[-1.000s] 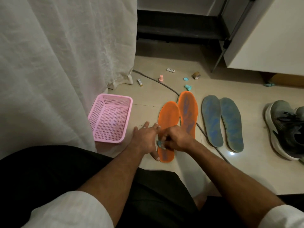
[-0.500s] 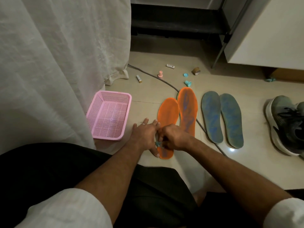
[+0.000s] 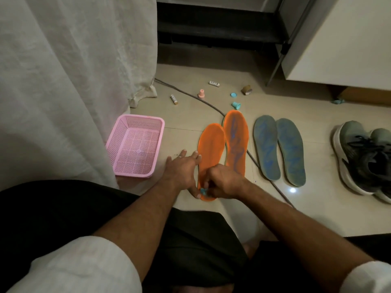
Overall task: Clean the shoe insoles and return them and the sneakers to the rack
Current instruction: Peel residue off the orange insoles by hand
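**Right hand working heel of left orange insole**

Person sat on a pale tiled floor (image 3: pixel 190 115), both forearms reaching forward.

Left hand (image 3: pixel 179 168) lay flat, fingers straight and spread, along the left edge of the near orange insole (image 3: pixel 211 144); thumb reached under toward the heel end. A ring showed on one finger.

Right hand (image 3: pixel 222 182) was curled over the heel of that same insole, fingers pinching a small teal piece (image 3: pixel 203 190); what the piece was could not be told.

Second orange insole (image 3: pixel 236 140) lay just right of the first, edges touching, blue scribbles on its face. A grey cable (image 3: pixel 203 101) ran under its toe and out past its heel.

Two grey insoles (image 3: pixel 279 149) lay side by side farther right, also marked in blue. Near the right edge, a pair of grey-and-black sneakers (image 3: pixel 364 159) stood on the floor, partly cut off by the frame.

Pink basket (image 3: pixel 135 144) sat left of the hands, against a white curtain (image 3: pixel 74 70).

Scattered beyond the insoles: two batteries (image 3: pixel 174 99), a pink cap (image 3: pixel 201 93), two teal caps (image 3: pixel 236 105), a brown roll (image 3: pixel 247 89).

White cabinet (image 3: pixel 338 39) at upper right. No rack identifiable.
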